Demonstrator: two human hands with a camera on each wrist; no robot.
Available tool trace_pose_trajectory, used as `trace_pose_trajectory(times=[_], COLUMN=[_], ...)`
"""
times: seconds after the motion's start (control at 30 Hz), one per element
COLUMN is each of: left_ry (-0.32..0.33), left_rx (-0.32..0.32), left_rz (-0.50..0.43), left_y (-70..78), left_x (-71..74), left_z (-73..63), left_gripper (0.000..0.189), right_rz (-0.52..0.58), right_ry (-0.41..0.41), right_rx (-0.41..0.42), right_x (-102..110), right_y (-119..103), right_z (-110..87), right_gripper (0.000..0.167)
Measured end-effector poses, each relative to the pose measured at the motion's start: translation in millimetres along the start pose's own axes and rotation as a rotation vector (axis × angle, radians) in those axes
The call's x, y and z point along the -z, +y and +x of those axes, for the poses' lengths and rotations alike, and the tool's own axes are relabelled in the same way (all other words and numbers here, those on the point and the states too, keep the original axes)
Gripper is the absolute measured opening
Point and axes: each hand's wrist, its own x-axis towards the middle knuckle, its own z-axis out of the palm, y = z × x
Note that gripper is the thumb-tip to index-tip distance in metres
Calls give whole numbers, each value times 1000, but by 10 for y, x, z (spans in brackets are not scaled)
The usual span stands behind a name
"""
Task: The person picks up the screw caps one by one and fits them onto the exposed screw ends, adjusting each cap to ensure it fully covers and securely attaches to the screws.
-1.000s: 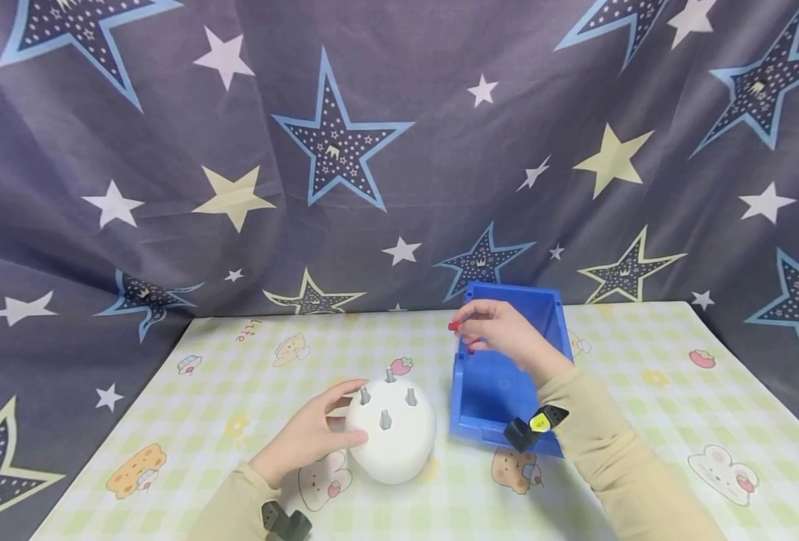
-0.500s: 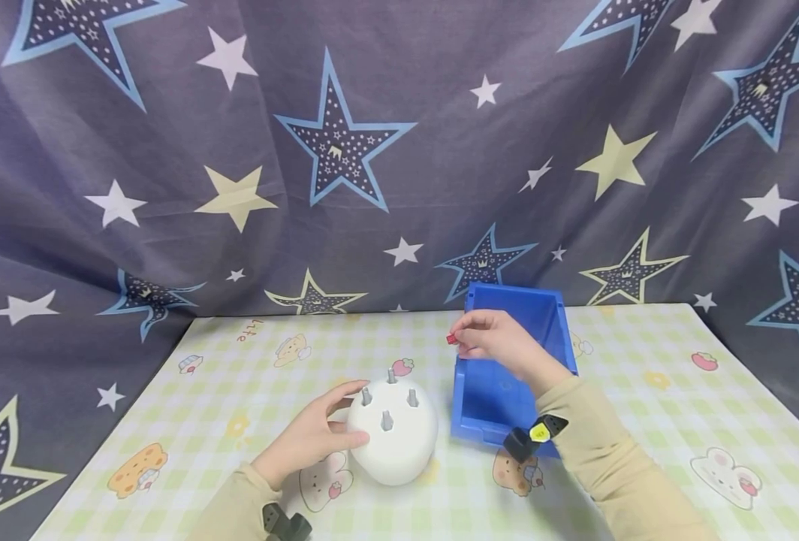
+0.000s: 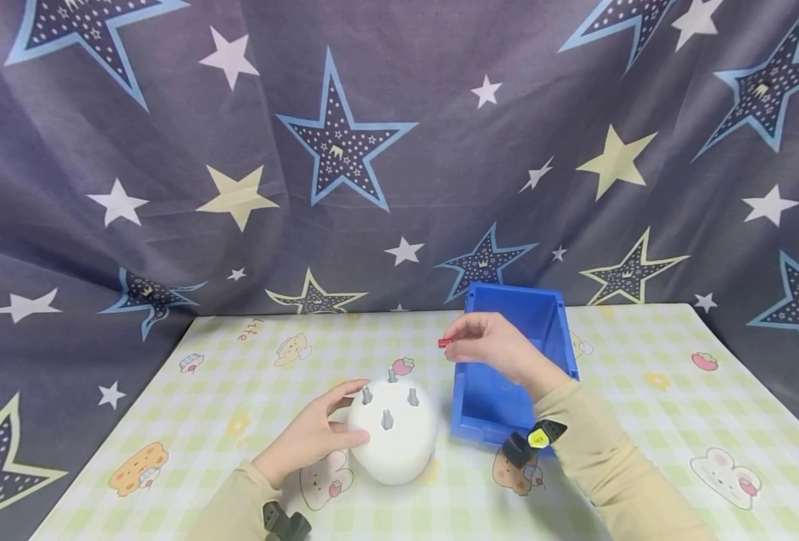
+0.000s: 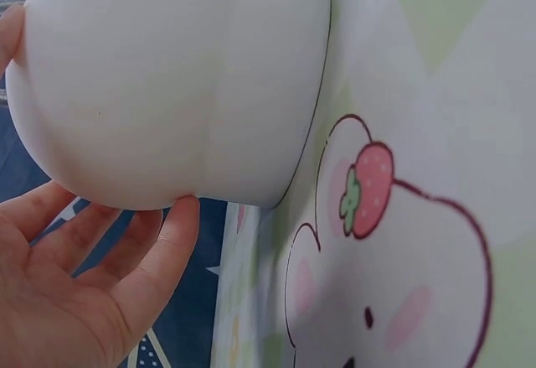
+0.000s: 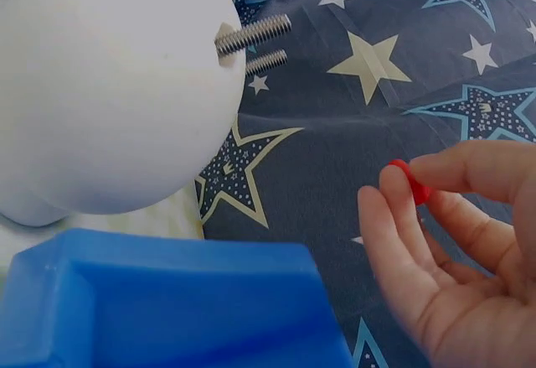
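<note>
Slightly closer to the person and farther left than a second ago, the right hand (image 3: pixel 494 347) now carries a small red piece (image 3: pixel 444 343) just beyond the left wall of an open, rectangular blue plastic box (image 3: pixel 483 432). Thumb and fingertips pinch the piece, which is partly hidden by them, so its full shape cannot be told. Part of the hand is above the box.

Left of the box, just beside it, a smooth white rounded body (image 3: pixel 396 454) stands upright on the surface (image 3: pixel 203 421), which is covered in green-and-white checks with cartoon prints. Four grey threaded metal rods (image 3: pixel 387 419) stick up from its top, all bare. It stays where it was, and the left hand (image 3: pixel 312 434) holds its left side, thumb toward the near side and fingers toward the far side, fingertips touching it.

Both arms wear beige sleeves (image 3: pixel 609 458) with black devices (image 3: pixel 287 524) at the wrists. Behind hangs a dark blue-grey fabric curtain (image 3: pixel 345 248) printed with stars.
</note>
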Motion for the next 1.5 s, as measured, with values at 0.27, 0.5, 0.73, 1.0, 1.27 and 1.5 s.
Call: trace_pose_trajectory(times=[0.27,0.5,0.73,1.0,1.27,1.5], left_ry=[9,8,17,22,19,17], left_rx=[0,-29,-16,-6,-22,-38], left_rz=[24,26,46,51,42,44], left_y=[1,1,10,4,20,4], left_x=[5,10,8,-10,6,16], left_z=[21,18,8,5,-11,-10], left_gripper=[75,74,74,74,74,74], right_rz=[-42,-42,-14,15,-32,-17], right_ry=[-7,7,13,27,22,12], right_rx=[19,2,11,26,57,66], right_x=[-49,-104,-138,-166,-171,-192], right_y=[23,27,53,61,40,6], right_z=[-15,-25,-6,4,6,8], right_gripper=[21,19,25,15,18,21])
